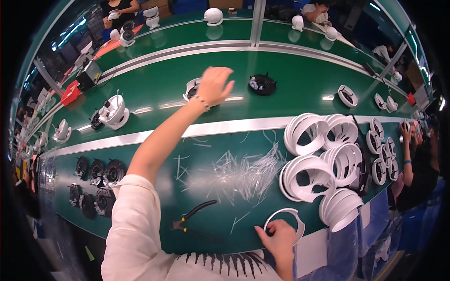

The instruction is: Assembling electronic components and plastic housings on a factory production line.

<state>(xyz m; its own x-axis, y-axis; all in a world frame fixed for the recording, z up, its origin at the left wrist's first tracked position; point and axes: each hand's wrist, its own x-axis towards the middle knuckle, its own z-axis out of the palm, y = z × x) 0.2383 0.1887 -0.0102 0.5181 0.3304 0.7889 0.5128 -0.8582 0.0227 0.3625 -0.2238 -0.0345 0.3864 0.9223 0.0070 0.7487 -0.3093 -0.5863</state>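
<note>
My left hand (pixel 215 85) reaches out over the green conveyor belt, its thumb and fingers apart and nothing seen between them. Just beneath and to its left lies a white round housing (pixel 191 88) with dark parts inside, partly covered by the hand. To the right of that hand a black round part (pixel 262 85) with wires rests on the belt. Near the table's front edge my right hand (pixel 280 238) is closed on a thin white ring (pixel 300 225), which stands tilted. Its fingertips are partly hidden. Pliers (pixel 193 215) with black and yellow handles lie left of it.
Clear plastic strips (pixel 248 173) are heaped mid-table. Stacked white rings (pixel 307 175) stand to the right, several black round parts (pixel 96 199) to the left. A white assembly (pixel 114 112) sits on the belt. A co-worker's arm (pixel 407 150) shows at far right; others sit across.
</note>
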